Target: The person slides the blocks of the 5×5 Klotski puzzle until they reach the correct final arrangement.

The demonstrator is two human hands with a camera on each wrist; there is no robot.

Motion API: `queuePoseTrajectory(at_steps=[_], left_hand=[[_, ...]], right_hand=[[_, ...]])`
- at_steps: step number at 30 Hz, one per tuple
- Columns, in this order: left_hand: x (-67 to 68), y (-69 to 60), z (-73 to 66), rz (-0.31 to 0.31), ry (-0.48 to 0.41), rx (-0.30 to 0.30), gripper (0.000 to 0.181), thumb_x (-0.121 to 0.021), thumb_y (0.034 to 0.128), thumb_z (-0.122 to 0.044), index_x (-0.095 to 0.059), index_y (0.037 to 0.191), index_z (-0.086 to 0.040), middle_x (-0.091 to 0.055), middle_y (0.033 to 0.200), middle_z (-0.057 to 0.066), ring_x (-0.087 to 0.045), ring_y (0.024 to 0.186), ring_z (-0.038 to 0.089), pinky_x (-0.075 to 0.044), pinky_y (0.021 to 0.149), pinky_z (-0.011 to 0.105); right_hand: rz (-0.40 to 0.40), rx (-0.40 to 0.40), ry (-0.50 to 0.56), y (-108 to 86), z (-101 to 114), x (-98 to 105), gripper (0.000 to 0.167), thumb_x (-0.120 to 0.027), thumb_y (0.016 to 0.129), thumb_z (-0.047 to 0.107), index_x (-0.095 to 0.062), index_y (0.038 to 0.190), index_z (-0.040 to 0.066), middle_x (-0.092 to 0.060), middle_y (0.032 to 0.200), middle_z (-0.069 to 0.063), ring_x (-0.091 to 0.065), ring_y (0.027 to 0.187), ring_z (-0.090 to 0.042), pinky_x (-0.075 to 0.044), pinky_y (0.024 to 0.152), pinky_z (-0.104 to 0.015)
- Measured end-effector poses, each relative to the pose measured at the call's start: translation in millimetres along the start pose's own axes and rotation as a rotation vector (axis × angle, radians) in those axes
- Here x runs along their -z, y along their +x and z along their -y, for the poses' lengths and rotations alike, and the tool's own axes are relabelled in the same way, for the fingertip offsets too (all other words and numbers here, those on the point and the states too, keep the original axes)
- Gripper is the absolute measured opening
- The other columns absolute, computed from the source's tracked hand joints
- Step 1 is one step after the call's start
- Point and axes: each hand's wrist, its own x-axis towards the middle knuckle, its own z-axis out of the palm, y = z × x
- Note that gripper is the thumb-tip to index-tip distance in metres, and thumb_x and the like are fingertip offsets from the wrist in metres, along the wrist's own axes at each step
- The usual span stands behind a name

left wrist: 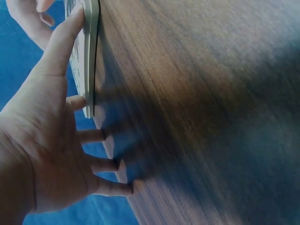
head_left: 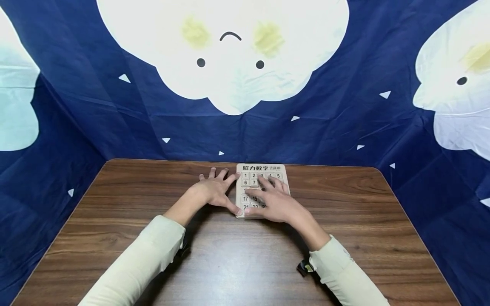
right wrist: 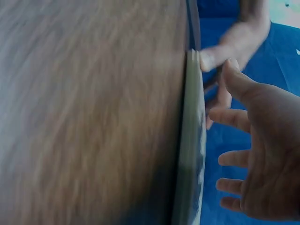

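A pale wooden number puzzle board (head_left: 262, 168) lies flat near the table's far edge, with rows of square numbered tiles (head_left: 245, 182) and dark printed characters along its top. My left hand (head_left: 214, 190) is spread at the board's left side. Its thumb presses the near left corner and its index finger touches the left edge; the other fingers rest on the table, as the left wrist view shows. Over the board's right part my right hand (head_left: 281, 205) is spread, covering several tiles. In the right wrist view its fingers (right wrist: 232, 158) appear raised off the board, holding nothing.
The brown wood-grain table (head_left: 237, 263) extends around the board on the near side and to both sides. A dark blue cloth (head_left: 126, 127) with white cloud shapes hangs behind and beside it. A dark strap piece (head_left: 305, 267) sits at my right wrist.
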Motion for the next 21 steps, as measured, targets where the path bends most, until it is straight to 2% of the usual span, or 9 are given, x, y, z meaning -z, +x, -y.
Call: queuePoseTrajectory(at_steps=[4, 9, 15, 21], left_hand=[[2.5, -2.1, -3.3, 0.007, 0.015, 0.003, 0.142, -0.085, 0.0746, -0.088, -0.013, 0.183, -0.031, -0.011, 0.190, 0.023, -0.003, 0.172, 0.064, -0.015, 0.129, 0.091], [3.3, -3.9, -5.4, 0.008, 0.026, 0.005, 0.142, -0.086, 0.0741, -0.088, -0.013, 0.183, -0.032, -0.012, 0.190, 0.022, -0.003, 0.172, 0.063, -0.015, 0.130, 0.090], [4.2, -4.2, -5.7, 0.013, 0.000, -0.003, 0.145, -0.085, 0.0703, -0.092, -0.014, 0.183, -0.034, -0.011, 0.190, 0.022, -0.003, 0.173, 0.062, -0.014, 0.129, 0.091], [2.1, -0.2, -2.8, 0.020, -0.011, 0.005, 0.147, -0.087, 0.0693, -0.090, -0.012, 0.183, -0.034, -0.008, 0.190, 0.022, 0.000, 0.173, 0.063, -0.012, 0.128, 0.093]], right_hand=[[-0.069, -0.042, -0.001, -15.7, -13, 9, 0.073, -0.076, 0.101, 0.065, -0.065, 0.160, 0.024, -0.030, 0.185, -0.025, -0.025, 0.168, -0.059, -0.023, 0.134, -0.077], [-0.096, -0.077, 0.018, -35.5, -30, 13, 0.073, -0.082, 0.096, 0.064, -0.070, 0.153, 0.020, -0.032, 0.184, -0.027, -0.027, 0.167, -0.061, -0.023, 0.133, -0.078], [-0.113, -0.100, 0.028, -52.0, -45, 13, 0.075, -0.084, 0.093, 0.063, -0.070, 0.153, 0.020, -0.033, 0.182, -0.030, -0.029, 0.166, -0.061, -0.025, 0.130, -0.080], [-0.096, -0.144, 0.018, -55.9, -52, 15, 0.076, -0.082, 0.095, 0.067, -0.068, 0.156, 0.023, -0.030, 0.184, -0.027, -0.029, 0.165, -0.062, -0.026, 0.129, -0.079]])
